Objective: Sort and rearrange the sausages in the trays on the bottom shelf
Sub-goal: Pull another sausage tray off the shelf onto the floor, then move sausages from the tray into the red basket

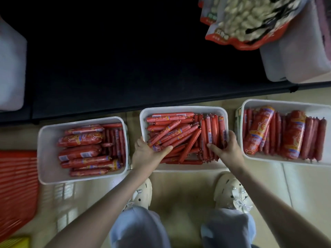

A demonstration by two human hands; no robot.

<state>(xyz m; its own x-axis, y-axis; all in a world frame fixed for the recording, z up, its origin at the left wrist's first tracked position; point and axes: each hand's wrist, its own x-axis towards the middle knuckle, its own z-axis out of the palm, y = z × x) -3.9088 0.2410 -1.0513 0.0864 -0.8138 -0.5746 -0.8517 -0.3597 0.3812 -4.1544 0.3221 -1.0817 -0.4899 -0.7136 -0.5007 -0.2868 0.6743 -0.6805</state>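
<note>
Thin sausages (pixel 179 133), middle tray (pixel 184 109): likely light, slick, slightly bendy; left grip (pixel 148 153) and right grip (pixel 225 149) each clasp a bundle, best taken mid-length.

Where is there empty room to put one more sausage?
The left white plastic tray has a bare strip between its left wall and its fat red sausages. The middle white plastic tray is crammed with thin red sausages, and the left hand and right hand grip them.

A shop: white trays (pixel 182 109) of wrapped sausages (pixel 172 120) beside shelved snack bags (pixel 250 20).
</note>
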